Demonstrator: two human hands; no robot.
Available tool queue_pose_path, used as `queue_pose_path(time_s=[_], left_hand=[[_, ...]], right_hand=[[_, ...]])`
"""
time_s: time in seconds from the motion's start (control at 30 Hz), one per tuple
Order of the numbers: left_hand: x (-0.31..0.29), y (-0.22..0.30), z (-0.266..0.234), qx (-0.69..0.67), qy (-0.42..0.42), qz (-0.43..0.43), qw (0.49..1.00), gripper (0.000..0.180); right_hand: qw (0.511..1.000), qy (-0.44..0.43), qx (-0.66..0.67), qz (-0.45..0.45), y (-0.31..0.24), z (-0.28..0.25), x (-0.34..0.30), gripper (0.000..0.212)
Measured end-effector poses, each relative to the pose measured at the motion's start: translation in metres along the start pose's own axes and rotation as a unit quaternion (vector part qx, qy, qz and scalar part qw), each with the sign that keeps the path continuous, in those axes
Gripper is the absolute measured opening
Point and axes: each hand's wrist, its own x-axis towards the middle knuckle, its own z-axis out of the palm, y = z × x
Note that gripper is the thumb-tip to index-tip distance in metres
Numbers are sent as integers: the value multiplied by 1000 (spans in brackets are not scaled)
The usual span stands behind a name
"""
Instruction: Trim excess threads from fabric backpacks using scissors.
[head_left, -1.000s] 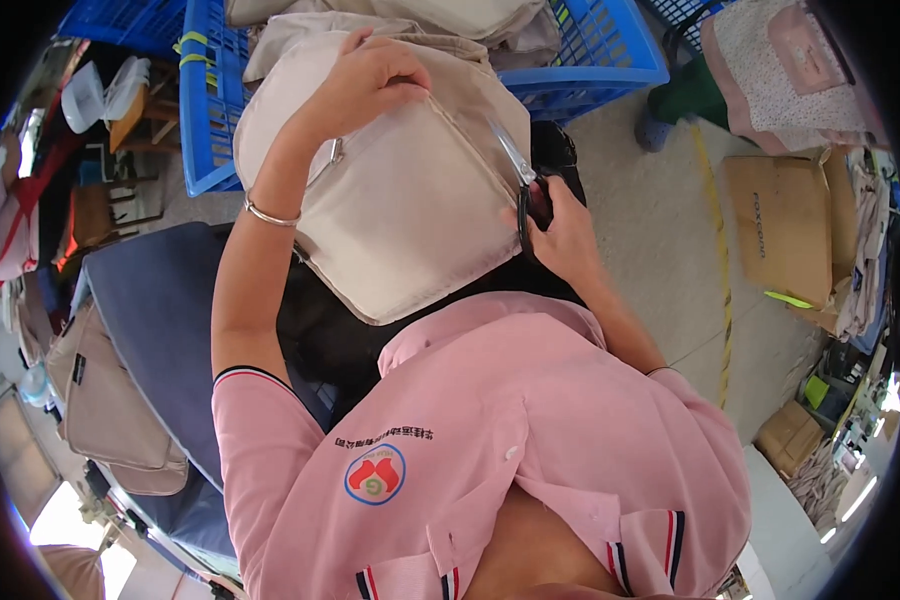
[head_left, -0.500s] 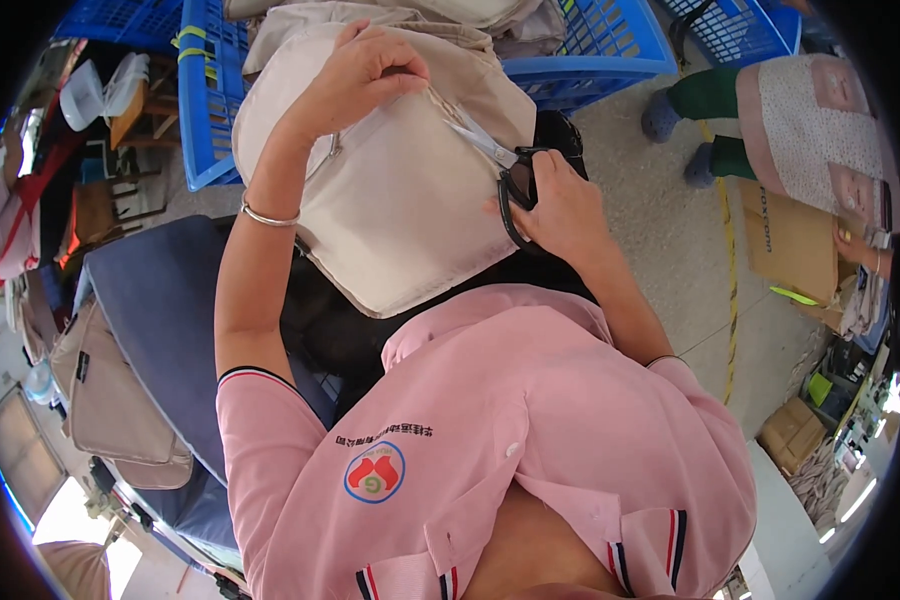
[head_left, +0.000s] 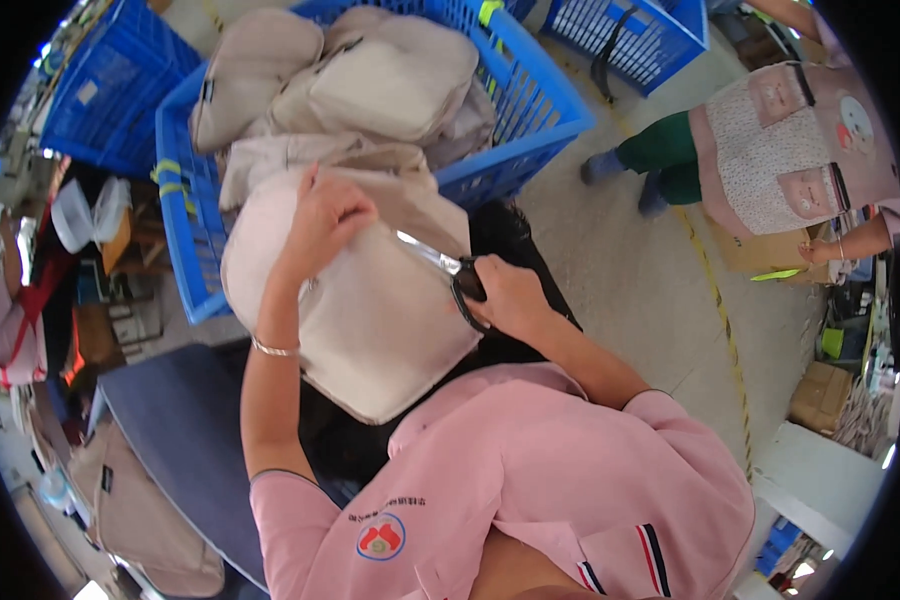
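Note:
A beige fabric bag point(head_left: 390, 330) lies spread across my lap, its far part reaching up against a blue basket. My left hand point(head_left: 328, 222) is over the bag's upper part, thumb and fingers pinched together; what lies between the fingertips is too small to tell. In my right hand point(head_left: 515, 298) is a pair of scissors point(head_left: 430, 252) with black handles and metal blades. The blades point left along the bag, their tips close to my left fingertips. Whether the blades touch the cloth I cannot tell.
Ahead stands the blue basket point(head_left: 530, 120), heaped with beige bags point(head_left: 395, 80). Another blue basket point(head_left: 660, 45) is at the far right. A dark blue padded surface point(head_left: 175, 430) lies left. On the right a person in an apron point(head_left: 760, 150) stands by a cardboard box point(head_left: 755, 250).
The view has tilted up, showing more of the basket and its heaped bags. My hands and the scissors keep nearly the same place over the bag.

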Motion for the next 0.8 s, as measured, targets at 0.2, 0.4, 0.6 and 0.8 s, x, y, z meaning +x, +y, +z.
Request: queue_pose_path(time_s=[0.2,0.4,0.6,0.8], left_hand=[[-19,-27,9,-107,346,-137,922,36],[-127,-135,-14,123,313,-346,876,52],[-125,-121,-11,56,208,-440,872,63],[-125,-113,-12,18,194,-467,863,67]], right_hand=[[997,56,51,27,19,-13,-8,59],[962,197,134,129,57,-26,21,58],[957,206,90,185,112,-59,55,67],[946,182,93,253,179,-170,121,74]])
